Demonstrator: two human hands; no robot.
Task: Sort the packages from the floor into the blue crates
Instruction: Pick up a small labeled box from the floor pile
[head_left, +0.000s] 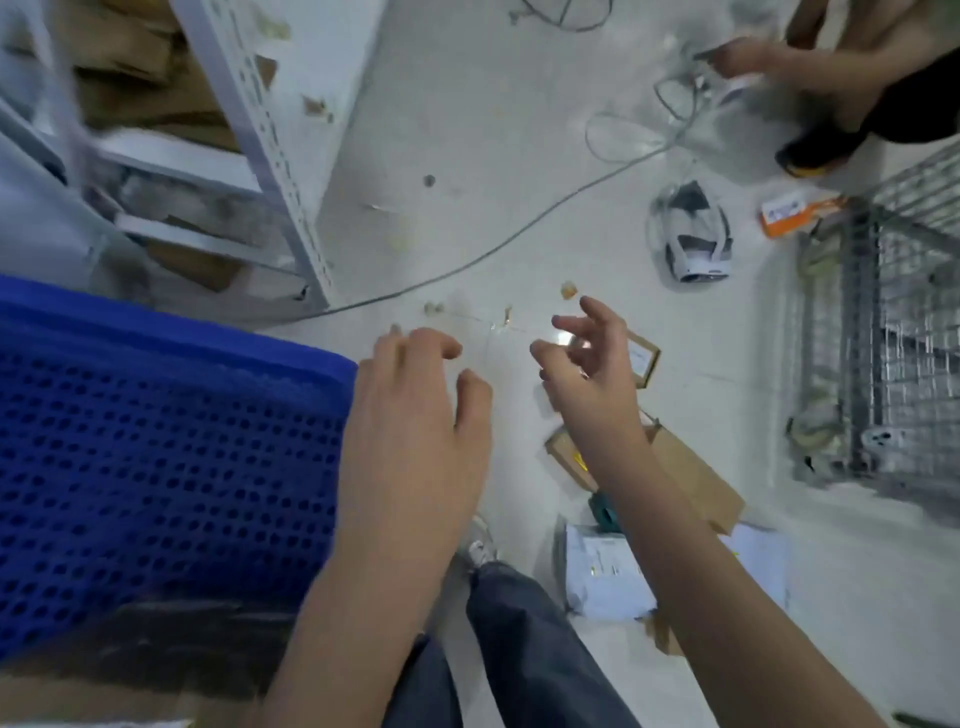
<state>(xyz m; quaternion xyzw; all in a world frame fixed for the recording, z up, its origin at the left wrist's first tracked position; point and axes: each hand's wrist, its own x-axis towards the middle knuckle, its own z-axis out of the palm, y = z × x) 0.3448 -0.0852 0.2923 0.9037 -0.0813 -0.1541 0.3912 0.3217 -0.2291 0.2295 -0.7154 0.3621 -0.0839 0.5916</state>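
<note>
Hands, left (415, 384) and right (587, 358), hover empty beside blue crate (171, 441).

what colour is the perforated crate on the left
Blue: the perforated crate is solid blue with a grid of small holes, seen best in the head view.

Wearer's body seen from above. Left hand (410, 395) and right hand (592, 374): bare, without gloves, rings or a watch; both forearms uncovered, no sleeve reaching the wrists. Legs: loose dark blue-grey trousers (524, 649) with soft folds. Foot: a pale grey-white shoe (480, 545) showing beneath the trouser hem.
</note>
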